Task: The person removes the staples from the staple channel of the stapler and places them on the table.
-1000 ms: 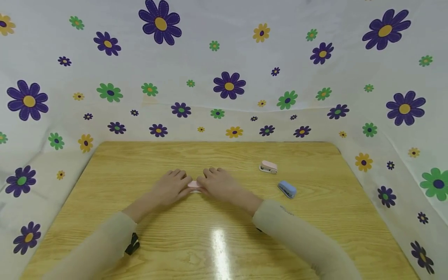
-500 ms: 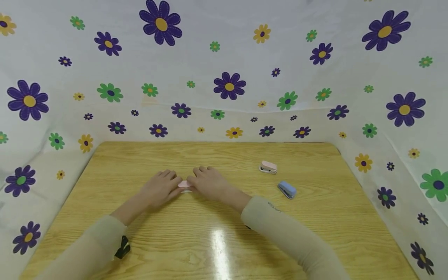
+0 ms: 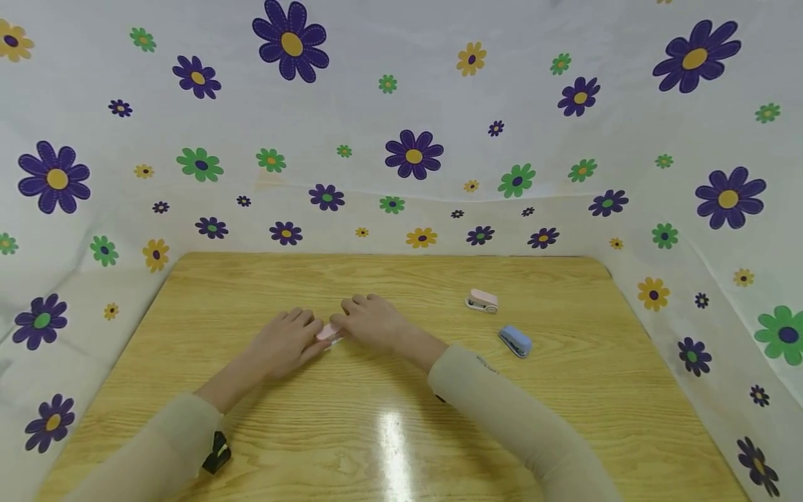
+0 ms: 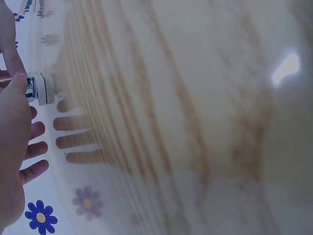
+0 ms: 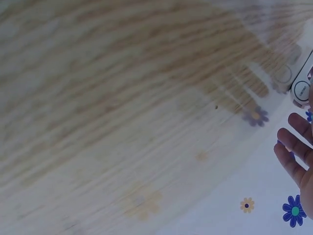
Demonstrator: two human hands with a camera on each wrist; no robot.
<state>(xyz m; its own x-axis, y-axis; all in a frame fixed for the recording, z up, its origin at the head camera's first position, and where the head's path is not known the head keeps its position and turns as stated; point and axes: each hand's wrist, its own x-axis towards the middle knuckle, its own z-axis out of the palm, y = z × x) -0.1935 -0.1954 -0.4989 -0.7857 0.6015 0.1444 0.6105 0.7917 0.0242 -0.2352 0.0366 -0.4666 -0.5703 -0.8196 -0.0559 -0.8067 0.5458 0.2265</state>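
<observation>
A small pink-and-white stapler (image 3: 327, 332) lies between the two hands, left of the table's middle. At its left end my left hand (image 3: 288, 341) pinches it, while my right hand (image 3: 373, 324) pinches the other end. In the left wrist view the stapler's white end (image 4: 45, 89) stands close to the wood, beside the thumb of the left hand (image 4: 13, 132); its other fingers are spread. The right wrist view catches the stapler's round-marked end (image 5: 301, 91) next to the right hand (image 5: 305, 166), whose lower fingers are extended. Fingers hide much of its body.
Another pink-and-white stapler (image 3: 482, 300) rests toward the back right of the wooden table (image 3: 401, 418). Nearer, a blue stapler (image 3: 516, 340) lies at an angle. A flower-patterned white cloth (image 3: 351, 111) rises behind the table and along both sides.
Both hands have shifted left with the stapler between them. Lately it has turned slightly, its right end now farther from me. The pink and blue staplers on the right stay put.
</observation>
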